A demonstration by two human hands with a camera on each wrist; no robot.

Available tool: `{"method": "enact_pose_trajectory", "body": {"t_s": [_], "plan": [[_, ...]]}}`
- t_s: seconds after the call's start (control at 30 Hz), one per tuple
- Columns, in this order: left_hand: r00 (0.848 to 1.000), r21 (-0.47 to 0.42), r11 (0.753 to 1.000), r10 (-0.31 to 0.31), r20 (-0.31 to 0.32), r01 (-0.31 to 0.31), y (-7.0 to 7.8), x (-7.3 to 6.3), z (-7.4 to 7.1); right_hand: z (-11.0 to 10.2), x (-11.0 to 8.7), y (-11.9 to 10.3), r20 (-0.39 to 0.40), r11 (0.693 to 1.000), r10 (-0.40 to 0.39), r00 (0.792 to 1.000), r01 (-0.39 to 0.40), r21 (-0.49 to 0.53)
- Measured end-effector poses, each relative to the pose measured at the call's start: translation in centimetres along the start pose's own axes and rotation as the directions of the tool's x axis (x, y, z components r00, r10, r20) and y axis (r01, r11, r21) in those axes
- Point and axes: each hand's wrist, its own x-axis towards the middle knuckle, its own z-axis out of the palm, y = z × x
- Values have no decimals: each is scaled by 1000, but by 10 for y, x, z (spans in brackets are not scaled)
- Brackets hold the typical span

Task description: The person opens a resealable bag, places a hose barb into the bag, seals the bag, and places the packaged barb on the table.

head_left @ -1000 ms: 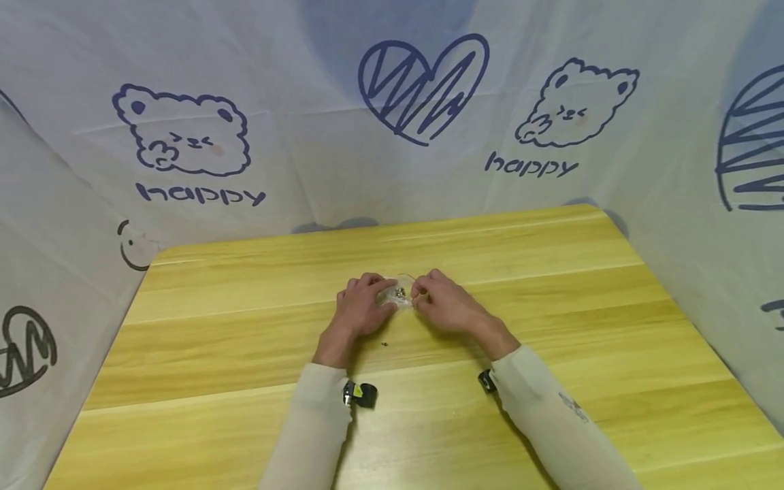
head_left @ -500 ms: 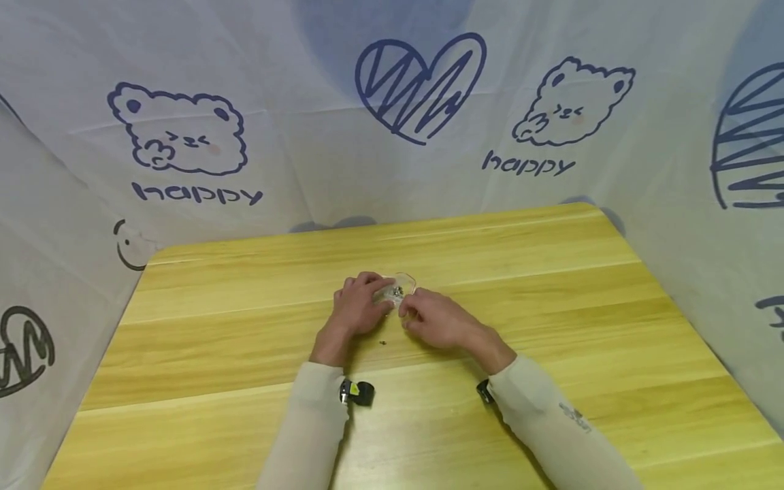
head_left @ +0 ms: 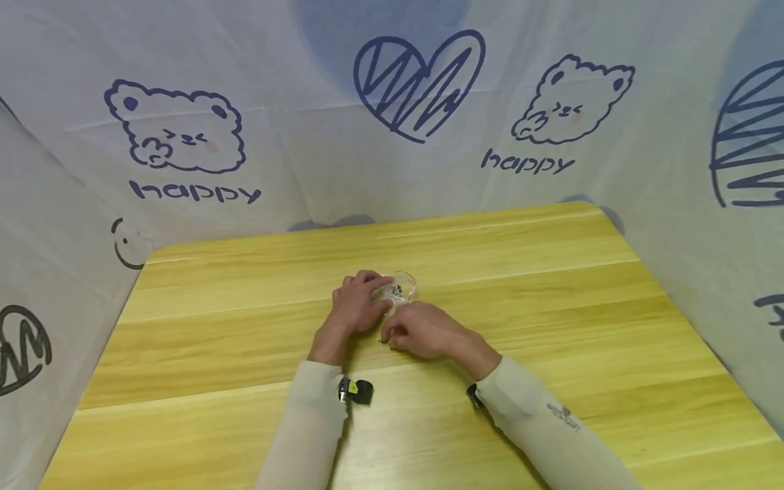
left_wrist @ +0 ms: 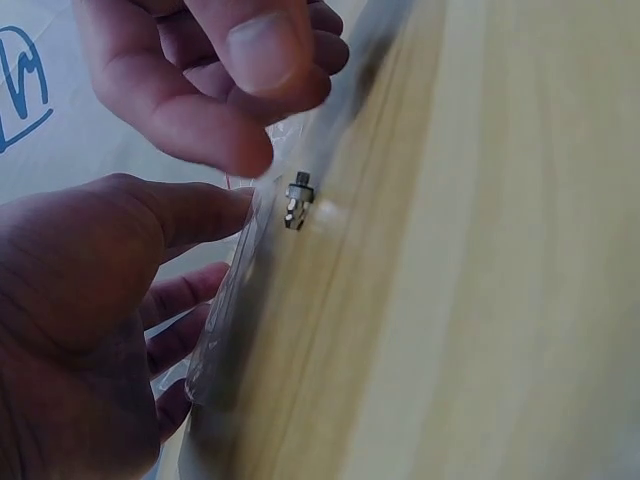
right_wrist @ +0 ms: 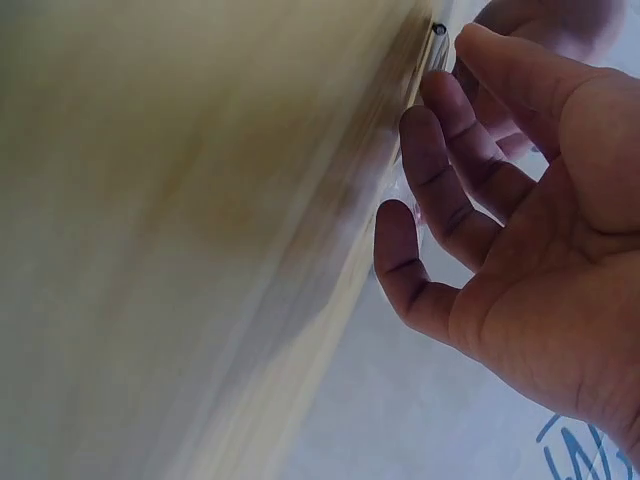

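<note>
White cloth (head_left: 300, 129) hangs beyond the table (head_left: 539, 292), clear bag (head_left: 405, 282) and right hand (head_left: 424, 331).

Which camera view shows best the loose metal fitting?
The left wrist view: the loose metal fitting is unobstructed, its dark tip and collar visible. The head view shows only a dark speck by the right hand; the right wrist view, perhaps just its round end.

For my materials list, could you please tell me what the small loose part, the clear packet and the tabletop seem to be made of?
Small loose part: probably metal, silvery with bright highlights. Clear packet: likely plastic, see-through and glossy. Tabletop: wood or wood-look laminate, with streaked grain and a soft sheen.
</note>
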Motion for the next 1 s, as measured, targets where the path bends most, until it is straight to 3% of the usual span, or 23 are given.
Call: {"method": "enact_pose_trajectory", "body": {"t_s": [0.23,0.4,1.0], "plan": [[1000,-2,1000,0,2,0,0,-1,0,3,3,-2,18,995,-69,997,70,-66],[1000,-7,1000,3,2,-3,1,-1,-1,3,1,-2,24,994,-55,998,57,-91],[1000,-19,1000,0,-8,0,3,-1,-1,1,-5,4,1,995,-84,996,84,-56]]}}
